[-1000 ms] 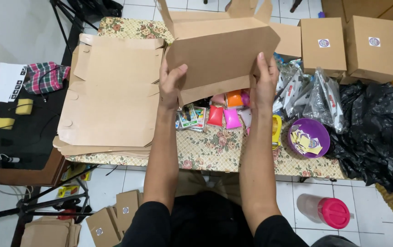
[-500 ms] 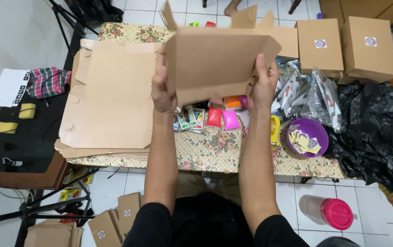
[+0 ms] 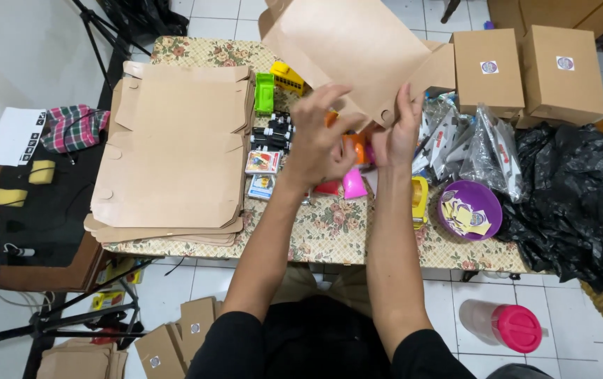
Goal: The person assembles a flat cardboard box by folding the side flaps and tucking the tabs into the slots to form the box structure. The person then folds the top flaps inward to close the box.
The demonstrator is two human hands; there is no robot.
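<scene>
I hold a brown cardboard box blank (image 3: 347,45) tilted up over the floral table (image 3: 329,231). My right hand (image 3: 396,133) grips its lower corner, fingers pointing up along the sheet. My left hand (image 3: 319,137), blurred by motion, closes on the same lower edge just to the left. Under my hands lie small toys: an orange one (image 3: 355,146), a pink one (image 3: 354,184), a green truck (image 3: 264,92) and a yellow bus (image 3: 289,77).
A stack of flat cardboard blanks (image 3: 175,154) fills the table's left. Two folded boxes (image 3: 487,70) (image 3: 562,70) stand at the back right, by clear bags (image 3: 473,144), a purple bowl of stickers (image 3: 470,210) and a black plastic bag (image 3: 578,189). A pink-lidded bottle (image 3: 515,326) stands on the floor.
The blank has swung up and away, uncovering the toys. Both hands left its sides and came together at its lower corner.
</scene>
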